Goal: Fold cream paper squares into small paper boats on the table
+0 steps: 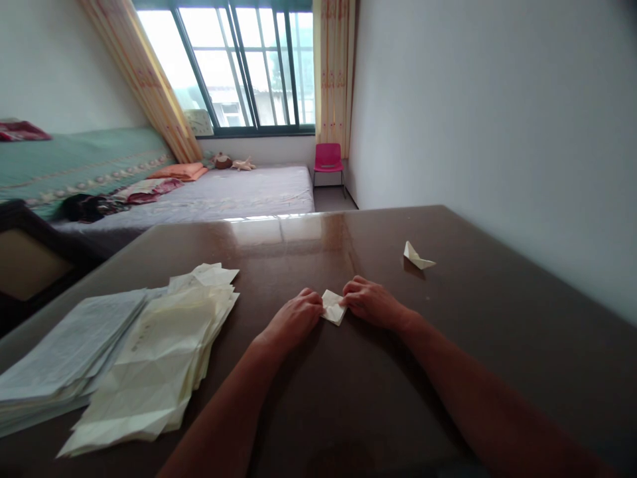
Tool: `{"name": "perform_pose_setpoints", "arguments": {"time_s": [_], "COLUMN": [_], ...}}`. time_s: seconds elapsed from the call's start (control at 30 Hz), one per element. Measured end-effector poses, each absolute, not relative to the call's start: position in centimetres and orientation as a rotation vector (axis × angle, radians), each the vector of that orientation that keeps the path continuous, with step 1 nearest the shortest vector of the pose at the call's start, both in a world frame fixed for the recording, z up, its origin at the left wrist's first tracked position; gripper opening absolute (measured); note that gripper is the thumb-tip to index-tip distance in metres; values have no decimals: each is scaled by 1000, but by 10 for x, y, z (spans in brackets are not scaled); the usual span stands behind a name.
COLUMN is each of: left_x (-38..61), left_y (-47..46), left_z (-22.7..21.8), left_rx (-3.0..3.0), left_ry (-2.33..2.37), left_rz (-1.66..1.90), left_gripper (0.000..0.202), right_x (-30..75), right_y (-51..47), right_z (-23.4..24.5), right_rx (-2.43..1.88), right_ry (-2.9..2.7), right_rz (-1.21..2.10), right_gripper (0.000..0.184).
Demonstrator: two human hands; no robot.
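A small folded square of cream paper [333, 307] lies at the middle of the brown table [348, 398], one corner pointing toward me. My left hand [300, 311] grips its left side with the fingers closed on the edge. On the opposite side, my right hand [371, 300] pinches the right edge between thumb and fingers. Both hands rest low over the tabletop. Beyond my right hand stands a folded paper boat [417, 256], apart from both hands. The fingertips partly cover the square's side corners.
At the left of the table lie a stack of creased cream papers [159, 352] and a pile of printed sheets [74, 345]. A white wall [497, 119] runs along the right. Past the table are a bed [259, 189] and a pink chair [328, 158].
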State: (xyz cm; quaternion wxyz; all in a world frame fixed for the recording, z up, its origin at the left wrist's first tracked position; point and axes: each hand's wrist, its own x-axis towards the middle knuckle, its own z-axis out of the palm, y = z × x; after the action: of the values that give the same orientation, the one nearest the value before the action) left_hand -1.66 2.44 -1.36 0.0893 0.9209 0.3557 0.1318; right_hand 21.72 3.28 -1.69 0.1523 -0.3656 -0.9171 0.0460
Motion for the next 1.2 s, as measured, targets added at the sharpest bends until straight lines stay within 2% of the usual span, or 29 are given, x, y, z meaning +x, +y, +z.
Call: {"name": "perform_pose_setpoints", "arguments": {"time_s": [0.23,0.4,0.6,0.8,0.93,1.2], "left_x": [-16,-16,-17,-20,-21,-29], "left_y": [20,19,18,18,20,26], "left_z": [-8,-5,-3,-5,-6,-14], "left_rx": [2809,2798,2804,2802,2764,2583], "left_ry": [1183,1165,1233,1213,1187,1218], "left_rz": [229,198,238,261,282,418], "left_gripper": [23,24,26,25,24,22], "right_x": [214,211,213,212,211,206], "right_y": [31,28,32,33,34,43], "right_z": [-19,-19,-25,-26,-27,-42], "right_rx": [-1038,-920,-912,-906,-877,-1034], "right_ry": [-2617,-2636,-2544,-2495,-2528,-2354], "right_rz": [142,158,324,360,378,539], "right_gripper": [15,27,20,31,21,24]}}
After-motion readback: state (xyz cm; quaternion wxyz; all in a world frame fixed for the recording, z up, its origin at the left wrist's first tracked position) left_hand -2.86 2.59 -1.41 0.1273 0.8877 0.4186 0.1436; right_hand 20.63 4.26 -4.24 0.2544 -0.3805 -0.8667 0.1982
